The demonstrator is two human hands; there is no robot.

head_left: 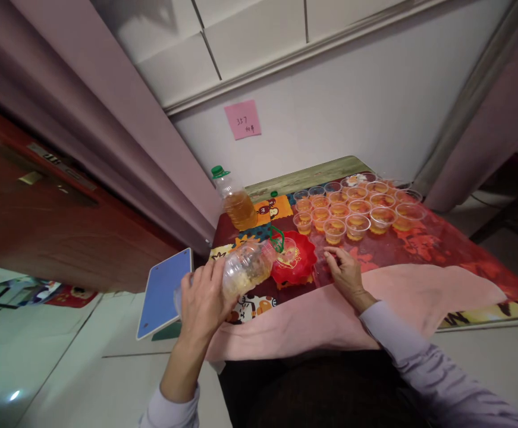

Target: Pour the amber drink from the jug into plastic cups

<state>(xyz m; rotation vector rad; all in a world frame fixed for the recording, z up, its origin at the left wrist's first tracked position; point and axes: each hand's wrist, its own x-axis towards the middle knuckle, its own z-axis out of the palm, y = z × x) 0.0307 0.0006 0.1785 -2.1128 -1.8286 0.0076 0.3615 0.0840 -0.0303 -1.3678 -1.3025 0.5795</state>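
Here | left hand (203, 297) clasps bottle (248, 270) | right hand (345, 270) loosely curled, empty | cups (357, 227): amber liquid (405, 224)

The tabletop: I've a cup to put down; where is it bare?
Widest: the printed tablecloth at right, between the plastic cups and the pink cloth. Smaller: between the green-capped bottle and the cups, near the loose green cap. Crowded: where the cups cluster, and at the red bowl, by the tilted bottle in the left hand.
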